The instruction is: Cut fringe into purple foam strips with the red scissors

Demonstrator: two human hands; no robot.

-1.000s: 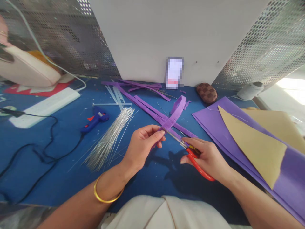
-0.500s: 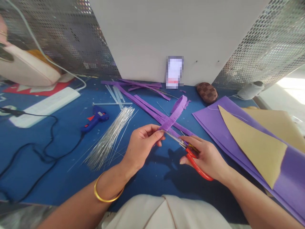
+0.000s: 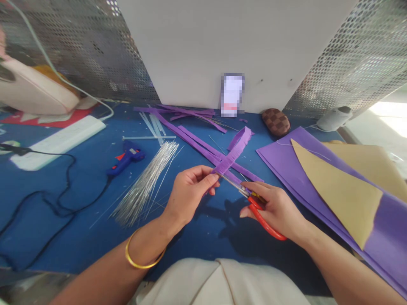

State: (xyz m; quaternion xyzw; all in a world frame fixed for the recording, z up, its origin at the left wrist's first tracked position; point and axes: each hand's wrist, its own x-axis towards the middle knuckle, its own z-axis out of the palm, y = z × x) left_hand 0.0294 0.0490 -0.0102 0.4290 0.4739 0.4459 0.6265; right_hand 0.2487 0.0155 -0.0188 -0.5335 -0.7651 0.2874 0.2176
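Note:
My left hand (image 3: 190,192) pinches the near end of a purple paper strip (image 3: 233,153), whose far end curls up over the blue table. Red-handled scissors (image 3: 265,222) are in my right hand (image 3: 276,209), with the blades pointing left to my left fingertips at the strip's edge. Long flat purple strips (image 3: 197,146) lie just beyond, passing under the held one. A bundle of thin silvery wires (image 3: 148,184) rests left of my left hand. Purple sheets (image 3: 305,178) with a tan piece (image 3: 340,190) on top lie to the right.
On the left are a blue glue gun (image 3: 125,159) with a black cord, translucent sticks (image 3: 149,137) and a white power strip (image 3: 60,143). At the back, a phone (image 3: 232,95) leans on the grey panel near a checkered pouch (image 3: 276,122) and a thread spool (image 3: 333,118).
The scissors' handles have opened very slightly. Both hands otherwise keep nearly the same place, and the view has shifted a little.

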